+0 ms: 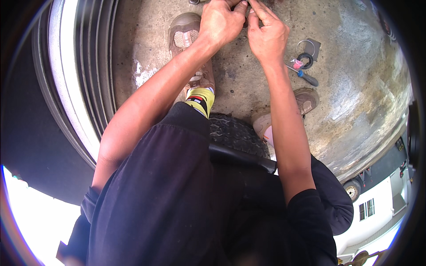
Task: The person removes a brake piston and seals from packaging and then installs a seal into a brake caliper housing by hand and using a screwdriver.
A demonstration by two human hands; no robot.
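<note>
At the top edge, my left hand (pixel 223 21) and my right hand (pixel 268 37) meet with fingertips close together. The fingers of both are closed, and a small dark thing shows a little between them. Its kind I cannot make out, as the fingers and the picture's edge hide most of it. On the concrete floor right of my right hand lie a screwdriver (pixel 309 79) with a blue and dark handle, a black ring (pixel 305 61), a thin metal ring (pixel 299 43), a grey square piece (pixel 313 52) and a small pink item (pixel 297 64).
My shoes, a left one (pixel 184 33) and a right one (pixel 306 99), stand on stained concrete (pixel 239 75). A treaded tyre (pixel 235 133) lies beneath me. Ribbed metal edging (pixel 95 57) curves along the left. A small round metal part (pixel 194 1) sits at the top edge.
</note>
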